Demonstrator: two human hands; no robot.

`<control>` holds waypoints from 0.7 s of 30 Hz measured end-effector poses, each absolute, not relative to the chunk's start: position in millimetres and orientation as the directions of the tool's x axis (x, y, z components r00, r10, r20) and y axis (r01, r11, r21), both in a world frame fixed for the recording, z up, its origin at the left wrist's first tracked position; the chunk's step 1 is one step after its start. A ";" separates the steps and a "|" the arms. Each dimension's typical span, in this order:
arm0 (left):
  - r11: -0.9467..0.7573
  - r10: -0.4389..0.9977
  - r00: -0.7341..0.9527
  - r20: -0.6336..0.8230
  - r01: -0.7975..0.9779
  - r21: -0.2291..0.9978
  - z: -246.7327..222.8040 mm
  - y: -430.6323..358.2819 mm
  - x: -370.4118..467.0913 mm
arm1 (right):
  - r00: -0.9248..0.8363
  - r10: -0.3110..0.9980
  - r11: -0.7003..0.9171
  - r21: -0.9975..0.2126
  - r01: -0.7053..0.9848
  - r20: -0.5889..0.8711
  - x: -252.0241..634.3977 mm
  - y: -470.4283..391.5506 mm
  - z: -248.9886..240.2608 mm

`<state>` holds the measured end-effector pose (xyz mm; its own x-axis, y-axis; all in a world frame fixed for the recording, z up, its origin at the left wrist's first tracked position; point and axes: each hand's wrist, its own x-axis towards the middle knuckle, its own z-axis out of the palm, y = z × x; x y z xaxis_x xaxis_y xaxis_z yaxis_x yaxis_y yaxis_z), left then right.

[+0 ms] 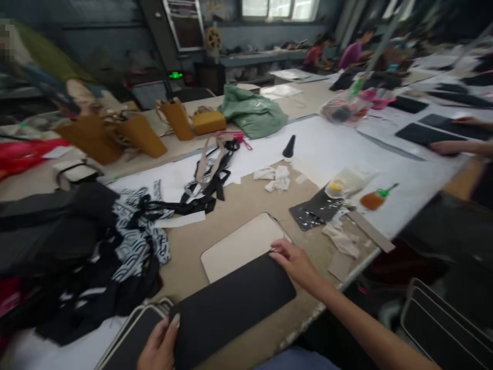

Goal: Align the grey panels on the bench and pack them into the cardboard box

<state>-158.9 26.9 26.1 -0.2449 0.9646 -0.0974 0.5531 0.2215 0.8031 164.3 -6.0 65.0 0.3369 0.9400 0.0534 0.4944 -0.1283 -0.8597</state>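
Observation:
A long black panel (234, 303) with rounded corners lies slanted near the table's front edge. At its left end my left hand (159, 341) grips the edge between thumb and fingers. My right hand (290, 259) pinches the far edge close to the right corner. Behind the black panel, partly covered by it, is a cream panel (242, 244) with a dark outline. Dark panels with pale piping (133, 334) are stacked beside my left hand.
Black and patterned fabric (131, 241) is heaped at left, straps (211, 174) behind it. A black cone (289, 147) stands farther back. At right are a glue-spotted dark board (316, 210) and an orange bottle (373, 200). Another person's hands (447, 147) touch dark panels at far right.

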 end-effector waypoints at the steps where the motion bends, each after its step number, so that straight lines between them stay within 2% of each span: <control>1: 0.294 0.943 -0.283 -0.175 0.461 0.837 22.1 28.5 -153.3 | 0.333 0.943 -0.155 -0.864 0.479 0.015 178.5 0.2 52.6; 3: 0.405 0.893 -0.308 -0.328 0.236 0.883 14.5 38.0 -136.9 | 0.324 0.946 -0.185 -0.854 0.487 -0.020 201.9 18.3 32.7; 5: 0.422 0.873 -0.330 -0.359 0.143 0.895 8.6 52.3 -118.0 | 0.315 0.949 -0.198 -0.796 0.572 -0.010 218.6 40.8 20.6; 7: 0.405 0.876 -0.338 -0.345 0.126 0.905 3.4 67.2 -100.7 | 0.302 0.953 -0.199 -0.711 0.674 0.020 229.7 64.2 13.7; 11: 0.381 0.890 -0.355 -0.286 0.234 0.894 -10.5 90.3 -78.1 | 0.270 0.962 -0.196 -0.608 0.769 0.031 241.4 101.8 1.1; 16: 0.387 0.900 -0.380 -0.216 0.463 0.797 -25.4 100.9 -66.7 | 0.196 0.981 -0.161 -0.510 0.845 0.014 248.5 120.0 -17.3; 21: 0.379 0.913 -0.366 -0.180 0.600 0.705 -24.0 102.5 -61.1 | 0.153 0.988 -0.141 -0.424 0.895 -0.006 252.0 123.5 -25.0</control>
